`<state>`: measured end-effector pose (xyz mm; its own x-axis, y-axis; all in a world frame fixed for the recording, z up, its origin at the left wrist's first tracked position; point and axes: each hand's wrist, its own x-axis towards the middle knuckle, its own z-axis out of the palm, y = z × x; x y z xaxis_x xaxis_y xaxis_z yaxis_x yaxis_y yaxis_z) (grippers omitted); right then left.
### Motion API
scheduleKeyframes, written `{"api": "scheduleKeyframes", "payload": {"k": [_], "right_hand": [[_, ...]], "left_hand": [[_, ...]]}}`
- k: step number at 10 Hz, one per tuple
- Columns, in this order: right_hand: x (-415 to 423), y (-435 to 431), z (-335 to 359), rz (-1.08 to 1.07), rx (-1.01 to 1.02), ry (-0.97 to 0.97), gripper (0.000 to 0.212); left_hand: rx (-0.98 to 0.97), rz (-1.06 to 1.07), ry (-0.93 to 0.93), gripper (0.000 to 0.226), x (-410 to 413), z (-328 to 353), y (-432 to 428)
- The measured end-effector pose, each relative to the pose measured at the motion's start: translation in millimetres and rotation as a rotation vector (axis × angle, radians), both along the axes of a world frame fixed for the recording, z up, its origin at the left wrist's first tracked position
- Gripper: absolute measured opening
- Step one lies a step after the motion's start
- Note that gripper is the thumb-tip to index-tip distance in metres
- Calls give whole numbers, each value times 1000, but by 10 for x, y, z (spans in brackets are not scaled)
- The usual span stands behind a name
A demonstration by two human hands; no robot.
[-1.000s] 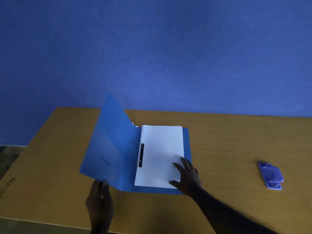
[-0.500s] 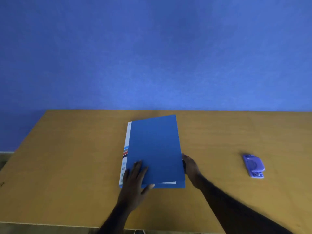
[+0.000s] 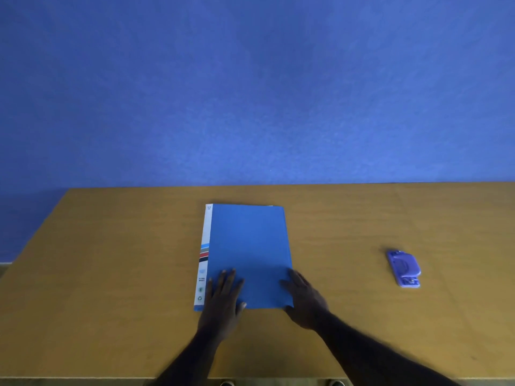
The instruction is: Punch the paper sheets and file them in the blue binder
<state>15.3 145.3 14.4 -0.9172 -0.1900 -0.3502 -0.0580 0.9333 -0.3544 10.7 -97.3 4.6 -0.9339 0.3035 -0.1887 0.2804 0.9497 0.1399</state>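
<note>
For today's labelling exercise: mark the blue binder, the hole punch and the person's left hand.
blue binder [image 3: 248,240], head view, middle of its closed front cover.
hole punch [image 3: 404,268], head view, top of its purple body.
left hand [image 3: 224,299], head view, back of the hand.

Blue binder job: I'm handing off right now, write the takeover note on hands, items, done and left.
Left hand: open, flat on the near left part of the closed blue binder, holding nothing.
Right hand: open, fingers resting on the binder's near right corner, holding nothing.
The binder lies shut in the middle of the wooden table, spine strip to the left. The hole punch sits alone to the right, untouched by either hand.
Done: no loose sheets show on the table, so punching and filing look complete.
Left: lift both hands; the sheets inside cannot be checked from this view.
</note>
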Motion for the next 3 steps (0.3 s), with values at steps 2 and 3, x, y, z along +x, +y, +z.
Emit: {"api": "scheduleKeyframes", "payload": {"k": [2,3], "right_hand": [[-71,61,195,25,31,-76,67],[-145,200,322,24,61,-25,64]], "left_hand": [[12,18,6,54,-90,220,38],[-14,-41,-12,48,-222,370,65]]}}
